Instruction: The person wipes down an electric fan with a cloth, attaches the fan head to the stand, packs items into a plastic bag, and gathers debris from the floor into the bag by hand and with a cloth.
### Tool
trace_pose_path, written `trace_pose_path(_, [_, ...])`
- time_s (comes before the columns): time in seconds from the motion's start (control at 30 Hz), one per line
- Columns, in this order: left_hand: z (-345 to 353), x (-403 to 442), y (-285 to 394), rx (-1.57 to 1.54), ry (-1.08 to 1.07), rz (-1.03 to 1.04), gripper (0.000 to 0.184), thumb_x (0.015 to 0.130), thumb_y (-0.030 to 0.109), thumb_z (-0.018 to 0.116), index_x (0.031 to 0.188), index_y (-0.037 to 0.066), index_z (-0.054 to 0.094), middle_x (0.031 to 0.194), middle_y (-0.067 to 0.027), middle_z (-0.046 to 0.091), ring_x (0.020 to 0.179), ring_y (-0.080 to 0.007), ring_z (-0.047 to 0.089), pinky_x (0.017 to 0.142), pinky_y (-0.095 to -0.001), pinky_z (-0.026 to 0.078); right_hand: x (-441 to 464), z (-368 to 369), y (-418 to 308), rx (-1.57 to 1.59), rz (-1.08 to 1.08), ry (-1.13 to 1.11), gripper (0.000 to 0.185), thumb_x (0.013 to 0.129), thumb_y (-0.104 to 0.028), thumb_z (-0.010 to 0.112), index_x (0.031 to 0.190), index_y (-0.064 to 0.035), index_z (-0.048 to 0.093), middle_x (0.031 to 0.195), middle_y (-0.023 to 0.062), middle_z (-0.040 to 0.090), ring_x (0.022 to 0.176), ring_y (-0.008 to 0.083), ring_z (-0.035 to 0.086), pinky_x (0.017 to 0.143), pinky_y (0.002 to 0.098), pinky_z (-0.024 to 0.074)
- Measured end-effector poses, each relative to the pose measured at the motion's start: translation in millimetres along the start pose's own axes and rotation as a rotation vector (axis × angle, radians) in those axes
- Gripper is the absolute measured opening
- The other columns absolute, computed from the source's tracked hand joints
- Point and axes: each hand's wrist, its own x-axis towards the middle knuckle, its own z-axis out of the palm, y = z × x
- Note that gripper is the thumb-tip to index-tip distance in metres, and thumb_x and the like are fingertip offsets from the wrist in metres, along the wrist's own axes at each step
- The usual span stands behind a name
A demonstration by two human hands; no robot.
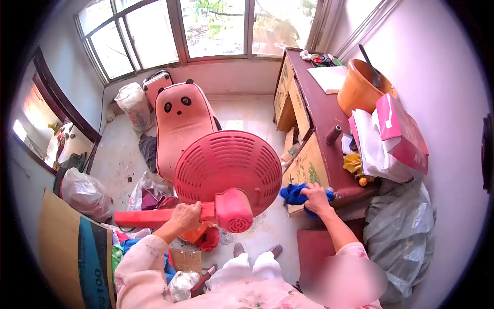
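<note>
A red electric fan or dish heater [226, 165], with a slotted round back, a motor housing and a long neck, is held up off the floor in front of me. My left hand [186, 216] is closed around its neck, close to the housing. Blue cloth [294, 194] is bunched in my right hand [316, 198], beside the front corner of the desk [329, 136]. Whether the cloth touches the desk, I cannot tell. The front of the fan faces away from me and is hidden.
A pink panda suitcase [185, 113] stands beyond the fan. Plastic bags [86, 193] and cardboard [59, 247] lie at left. On the desk are an orange bucket [355, 85], a pink box [404, 134] and papers. Clear plastic sheeting [399, 237] hangs at right.
</note>
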Motion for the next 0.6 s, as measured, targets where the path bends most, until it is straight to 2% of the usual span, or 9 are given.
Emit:
trace_pose_path(0.03, [-0.1,-1.8,-0.5,-0.011,-0.004,-0.037,0.052,0.066,0.041,0.076,0.092,0.003,0.052,0.076,-0.0155,0.067,0.072,-0.032,0.068,0.065,-0.0434,0.052,0.0,-1.6,2.7,0.152,0.134,0.136,0.027,0.067,-0.005,0.059,0.09,-0.0135,0.069,0.107,0.0108,0.061,0.103,0.0338,0.054,0.088,0.0459,0.0453])
trace_pose_path(0.13, [-0.9,0.9,8.9,-0.062,0.039,-0.093,0.051,0.065,0.039,0.077,0.092,0.004,0.052,0.073,-0.0161,0.066,0.069,-0.0333,0.067,0.062,-0.0448,0.052,27.4,-49.7,-57.3,0.59,0.148,0.441,0.027,0.071,-0.008,0.062,0.097,-0.0096,0.068,0.103,0.0169,0.062,0.103,0.038,0.055,0.091,0.0424,0.0439])
trace_pose_path(0.2, [-0.8,9.9,21.3,-0.103,0.102,-0.099,0.051,0.064,0.037,0.077,0.092,0.003,0.051,0.071,-0.0169,0.065,0.068,-0.0344,0.067,0.061,-0.0456,0.052,54.4,-53.0,-88.7,0.629,-0.022,0.597,0.037,0.068,0.0,0.062,0.103,-0.0104,0.067,0.107,0.0178,0.06,0.104,0.0379,0.054,0.094,0.0413,0.0423])
trace_pose_path(0.23, [1.8,12.7,28.1,-0.126,0.136,-0.102,0.051,0.064,0.037,0.077,0.091,0.003,0.051,0.071,-0.0174,0.065,0.067,-0.0351,0.067,0.06,-0.0459,0.052,59.1,-44.2,-105.0,0.511,-0.089,0.627,0.041,0.066,0.001,0.062,0.106,-0.0106,0.066,0.11,0.0174,0.059,0.105,0.0382,0.053,0.094,0.0426,0.0421])
trace_pose_path(0.3, [0.0,6.1,29.7,-0.144,0.173,-0.111,0.052,0.063,0.038,0.078,0.091,0.003,0.051,0.07,-0.0183,0.065,0.067,-0.0363,0.066,0.06,-0.0463,0.052,49.4,-15.5,-122.6,0.554,-0.294,0.574,0.037,0.066,-0.002,0.064,0.101,-0.0089,0.065,0.105,0.0153,0.059,0.102,0.0376,0.053,0.09,0.044,0.0442])
trace_pose_path(0.37, [-3.6,-2.4,34.2,-0.159,0.188,-0.121,0.054,0.062,0.039,0.078,0.092,0.003,0.051,0.07,-0.019,0.064,0.066,-0.0376,0.066,0.06,-0.0464,0.052,28.6,-1.7,-85.9,0.354,-0.322,0.415,0.03,0.065,-0.005,0.066,0.095,-0.0072,0.064,0.099,0.013,0.058,0.097,0.0362,0.054,0.084,0.0445,0.0462])
trace_pose_path(0.43, [1.2,-9.8,28.3,-0.168,0.192,-0.175,0.056,0.061,0.042,0.079,0.092,0.003,0.052,0.069,-0.0197,0.064,0.067,-0.039,0.065,0.061,-0.0474,0.052,9.6,15.4,-47.5,0.139,-0.192,0.182,0.02,0.066,-0.006,0.063,0.086,-0.0069,0.064,0.089,0.0146,0.059,0.087,0.0352,0.058,0.077,0.0432,0.0488])
trace_pose_path(0.57, [0.1,-19.0,14.7,-0.252,0.167,-0.198,0.054,0.061,0.04,0.077,0.091,0.003,0.054,0.07,-0.0203,0.064,0.069,-0.0387,0.065,0.063,-0.0468,0.051,29.0,3.9,-16.3,0.599,0.127,0.641,0.031,0.067,-0.001,0.054,0.095,-0.003,0.066,0.099,0.0191,0.062,0.096,0.0374,0.059,0.088,0.0397,0.0474])
trace_pose_path(0.6, [-1.3,-23.3,14.3,-0.277,0.143,-0.201,0.053,0.06,0.04,0.077,0.092,0.003,0.054,0.071,-0.0204,0.064,0.07,-0.0385,0.065,0.064,-0.0467,0.051,34.7,-29.7,-30.0,0.665,0.17,0.648,0.035,0.067,0.0,0.053,0.099,-0.0036,0.066,0.104,0.0194,0.062,0.1,0.0373,0.058,0.091,0.0389,0.046])
